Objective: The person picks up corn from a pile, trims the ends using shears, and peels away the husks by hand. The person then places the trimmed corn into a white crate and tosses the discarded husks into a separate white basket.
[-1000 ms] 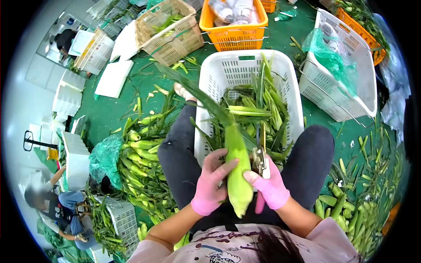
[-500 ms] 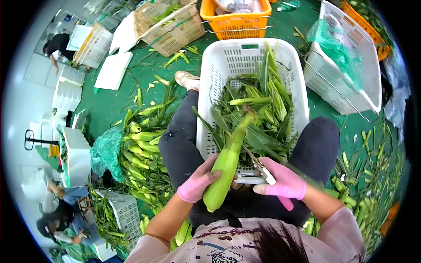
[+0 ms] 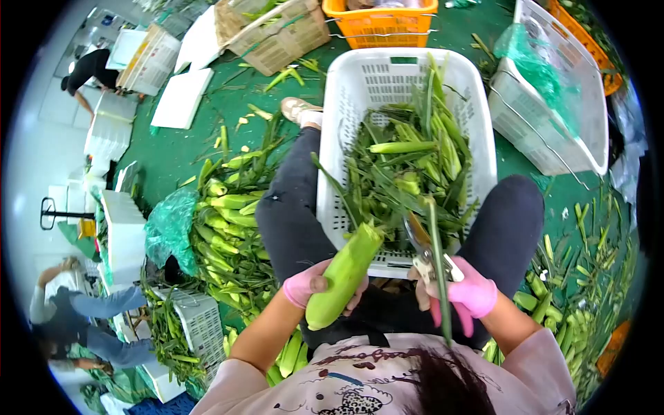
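Observation:
My left hand [image 3: 315, 285], in a pink glove, is wrapped round an ear of corn [image 3: 342, 278] in its green husk. The ear's upper end looks blunt and cut. My right hand [image 3: 474, 290], also pink-gloved, grips pruning shears [image 3: 419, 236] with pale and red handles, blades pointing up over the crate. A long narrow green leaf [image 3: 438, 277] hangs upright across the shears and partly hides them. Between my knees stands a white perforated crate [image 3: 344, 90] holding trimmed leaves and husk tips [image 3: 398, 162].
Husked ears lie in a heap [image 3: 232, 238] left of my leg, beside a green plastic bag [image 3: 171, 225]. More ears [image 3: 577, 339] lie at the right. An orange crate [image 3: 384, 31] and a white crate [image 3: 543, 131] stand beyond. Two people are at the left.
The corn's long tapered tip has come off, leaving a blunt end. My left hand has lowered the ear slightly. A long leaf now hangs before the shears. A person at the left has stood up.

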`<state>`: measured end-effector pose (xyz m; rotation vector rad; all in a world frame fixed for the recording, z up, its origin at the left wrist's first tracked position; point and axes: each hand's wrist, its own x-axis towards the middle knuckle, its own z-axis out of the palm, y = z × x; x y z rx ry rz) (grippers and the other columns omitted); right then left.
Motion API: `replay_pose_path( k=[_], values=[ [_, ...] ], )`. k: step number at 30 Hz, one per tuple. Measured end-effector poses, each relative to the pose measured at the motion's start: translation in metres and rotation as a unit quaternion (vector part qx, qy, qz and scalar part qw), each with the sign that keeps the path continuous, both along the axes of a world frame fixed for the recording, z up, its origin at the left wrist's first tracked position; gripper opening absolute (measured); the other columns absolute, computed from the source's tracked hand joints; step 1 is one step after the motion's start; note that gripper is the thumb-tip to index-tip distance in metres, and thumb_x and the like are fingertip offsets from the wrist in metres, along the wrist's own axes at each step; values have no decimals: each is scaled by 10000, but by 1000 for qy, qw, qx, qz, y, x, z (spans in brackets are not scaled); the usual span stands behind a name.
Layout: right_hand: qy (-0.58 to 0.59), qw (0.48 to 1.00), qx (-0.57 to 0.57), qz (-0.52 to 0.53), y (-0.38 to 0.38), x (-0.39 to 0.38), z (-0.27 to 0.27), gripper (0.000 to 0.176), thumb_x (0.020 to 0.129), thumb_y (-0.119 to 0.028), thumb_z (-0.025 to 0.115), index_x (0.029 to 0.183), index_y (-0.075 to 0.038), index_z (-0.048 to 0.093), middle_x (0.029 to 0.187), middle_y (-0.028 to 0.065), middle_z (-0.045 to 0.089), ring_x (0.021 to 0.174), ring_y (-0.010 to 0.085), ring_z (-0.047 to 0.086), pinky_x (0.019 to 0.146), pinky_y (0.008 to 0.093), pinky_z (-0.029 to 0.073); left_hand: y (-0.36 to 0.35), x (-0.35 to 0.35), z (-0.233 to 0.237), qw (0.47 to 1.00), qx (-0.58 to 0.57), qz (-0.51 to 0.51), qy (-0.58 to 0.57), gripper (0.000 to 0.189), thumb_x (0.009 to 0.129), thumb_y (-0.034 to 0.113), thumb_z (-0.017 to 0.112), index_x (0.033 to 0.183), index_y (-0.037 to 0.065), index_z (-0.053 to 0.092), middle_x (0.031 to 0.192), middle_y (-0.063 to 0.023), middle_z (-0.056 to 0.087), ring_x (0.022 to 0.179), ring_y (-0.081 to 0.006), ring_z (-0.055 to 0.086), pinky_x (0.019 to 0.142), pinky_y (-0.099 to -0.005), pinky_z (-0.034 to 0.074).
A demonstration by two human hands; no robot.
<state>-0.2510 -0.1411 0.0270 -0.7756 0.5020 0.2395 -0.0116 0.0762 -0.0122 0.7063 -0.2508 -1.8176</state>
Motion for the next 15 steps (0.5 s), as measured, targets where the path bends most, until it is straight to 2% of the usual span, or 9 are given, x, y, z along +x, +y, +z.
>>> replay_pose_path(
  k=[2, 5, 6, 7, 9, 10, 12, 13, 15],
  values=[
    [-45, 992, 93, 73, 3, 3, -10, 629, 850, -282, 739, 1348, 14, 495, 1013, 125, 652, 869, 225, 644, 810, 351, 530, 1, 2, 2, 1000, -7, -11, 24, 920, 727, 609, 790, 1307, -51, 517, 1013, -207, 605, 794, -290, 659, 673, -368, 581],
    [-132, 982, -22, 134, 20, 22, -19, 631, 835, -224, 742, 1375, -13, 490, 1086, 105, 619, 894, 200, 622, 823, 335, 520, 5, -2, 0, 996, 16, -43, 70, 919, 745, 577, 783, 1342, -65, 503, 944, -199, 627, 787, -278, 679, 679, -351, 581],
    [-148, 985, -24, 89, 22, 36, -2, 584, 822, -191, 738, 1337, -23, 521, 1033, 95, 620, 840, 183, 618, 775, 322, 530, 7, -2, 4, 996, 27, -52, 61, 917, 752, 576, 776, 1349, -63, 501, 942, -197, 631, 783, -276, 685, 682, -345, 580],
    [-7, 996, 18, 93, 17, 47, 24, 552, 758, -195, 767, 1207, 13, 523, 955, 131, 645, 711, 232, 642, 670, 335, 542, 13, -3, 8, 997, 40, -53, 51, 914, 758, 574, 770, 1357, -61, 498, 940, -195, 635, 778, -274, 690, 684, -340, 579],
    [-2, 1000, 22, 10, 32, 46, 3, 474, 773, -215, 770, 1116, -4, 520, 772, 63, 592, 594, 174, 577, 521, 307, 475, 34, -5, 10, 999, 32, 3, 43, 888, 767, 563, 760, 1370, -32, 495, 967, -185, 638, 798, -271, 695, 713, -344, 576],
    [-19, 998, 58, -22, 36, 45, -9, 430, 807, -239, 757, 1085, -16, 515, 683, 7, 498, 560, 124, 505, 484, 291, 415, 57, -6, 9, 997, 36, 63, 18, 891, 769, 566, 754, 1377, -27, 486, 984, -179, 636, 842, -270, 688, 752, -353, 570],
    [6, 985, 125, -115, 31, 39, -29, 472, 885, -264, 710, 1215, 6, 507, 718, 9, 506, 599, 127, 512, 536, 283, 429, 120, -15, 7, 977, 91, 193, -30, 868, 792, 527, 744, 1401, -23, 461, 1029, -170, 634, 935, -262, 668, 832, -370, 554],
    [14, 986, 34, -165, 35, 45, -20, 442, 908, -272, 692, 1213, -5, 516, 740, 15, 523, 618, 132, 518, 552, 293, 435, 162, -21, 8, 955, 139, 258, -51, 843, 813, 485, 740, 1417, -23, 446, 1056, -167, 635, 983, -257, 655, 873, -378, 543],
    [89, 980, -139, -111, 40, 42, -19, 436, 914, -285, 681, 1202, 1, 521, 761, 33, 570, 646, 163, 564, 588, 291, 464, 259, -44, -10, 867, 353, 309, -167, 861, 831, 406, 740, 1478, -35, 382, 1157, -196, 635, 1046, -260, 644, 930, -364, 523]
  ],
)
